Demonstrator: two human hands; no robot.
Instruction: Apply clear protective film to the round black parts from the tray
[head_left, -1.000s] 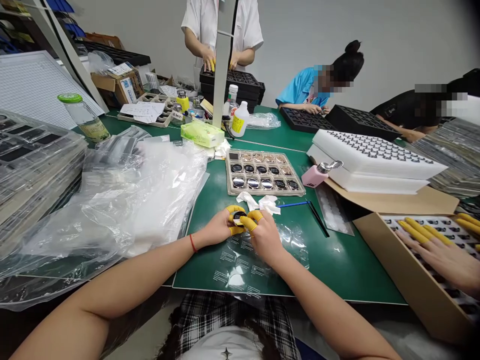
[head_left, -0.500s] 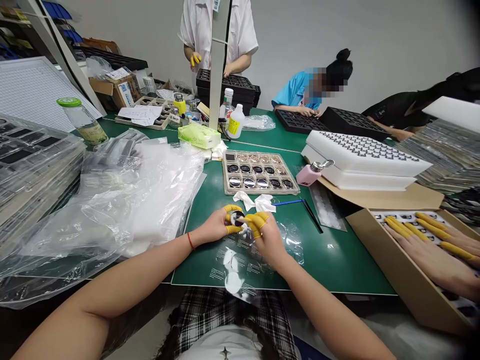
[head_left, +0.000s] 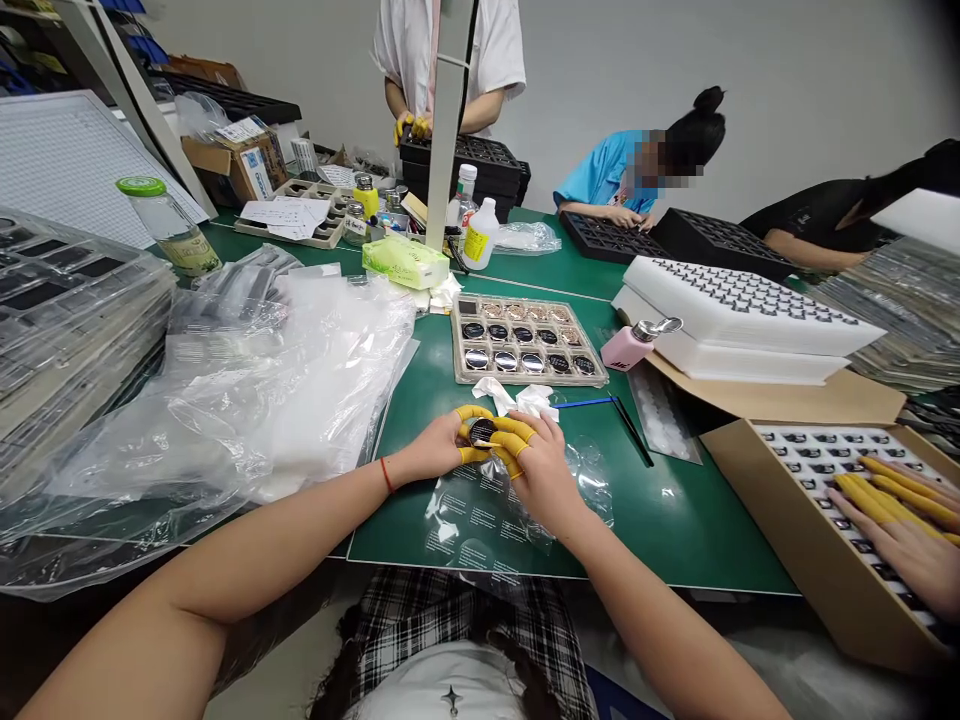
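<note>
My left hand (head_left: 441,446), in yellow finger cots, grips a small round black disc (head_left: 482,430) with pale markings by its edge. My right hand (head_left: 541,462), also in finger cots, is pinched around a thin pale stick (head_left: 491,445), perhaps a cotton swab, whose end lies against the disc. Beneath the hands is a clear plastic sheet (head_left: 480,520) with white print. Just beyond them are crumpled white tissues (head_left: 534,400) and a compartment tray (head_left: 529,340) holding several black, mirror-like and copper-coloured round pieces.
A pink pump bottle (head_left: 628,346), blue stick (head_left: 585,403) and black tweezers (head_left: 632,432) lie rightward. At far right a co-worker's hands (head_left: 900,510) reach into a cardboard box (head_left: 787,540). Plastic bags (head_left: 300,380) cover the left. Co-workers sit and stand behind.
The disc is tilted differently between my fingers, and my right hand has shifted slightly over it. The co-worker's hands at the right box have drawn back toward the right edge.
</note>
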